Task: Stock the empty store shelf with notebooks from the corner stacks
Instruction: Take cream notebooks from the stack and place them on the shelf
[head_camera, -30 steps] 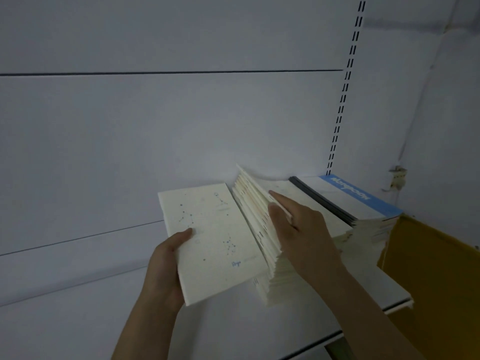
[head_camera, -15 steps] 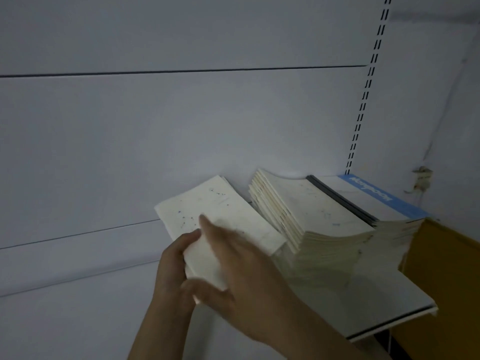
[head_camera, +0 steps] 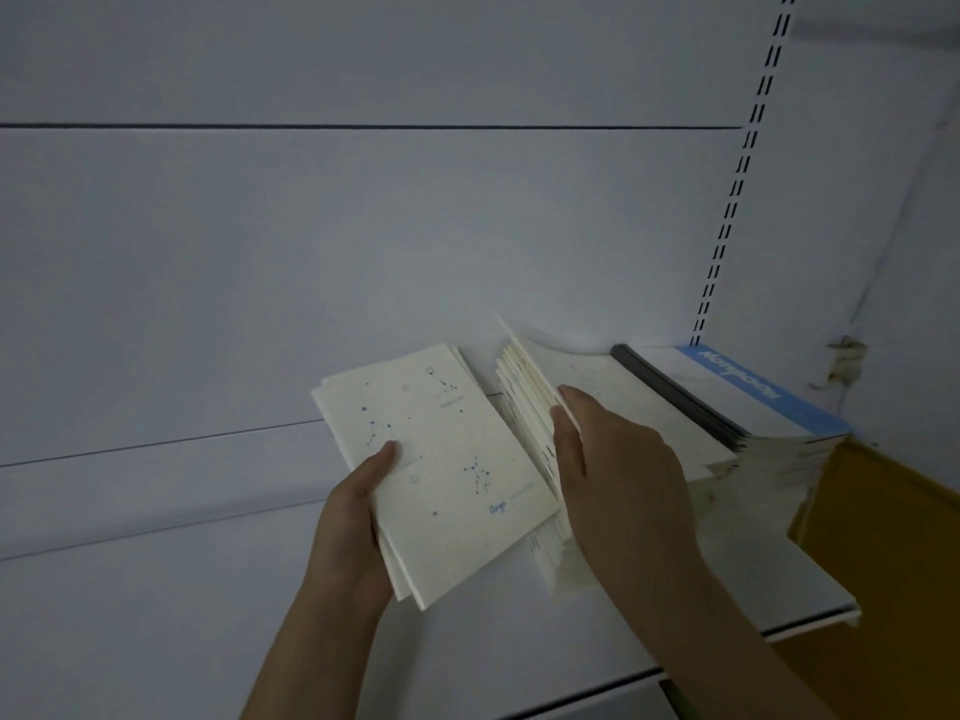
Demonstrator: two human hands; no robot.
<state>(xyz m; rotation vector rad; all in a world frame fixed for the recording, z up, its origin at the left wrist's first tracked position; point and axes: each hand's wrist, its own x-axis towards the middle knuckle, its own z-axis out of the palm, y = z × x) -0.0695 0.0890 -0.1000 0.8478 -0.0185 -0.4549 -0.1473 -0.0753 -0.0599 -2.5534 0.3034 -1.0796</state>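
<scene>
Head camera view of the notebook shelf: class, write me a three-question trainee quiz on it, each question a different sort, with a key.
1. True or false: the left hand holds a small bundle of constellation notebooks.
2. Multiple choice: the right hand is A) hanging idle, B) lifting the top notebooks at the edge of the cream stack, C) on the blue-banded stack.
3. Fill in: the blue-banded stack lies to the ____ of the cream stack on the shelf.

Key: 1 true; 2 B; 3 right.
</scene>
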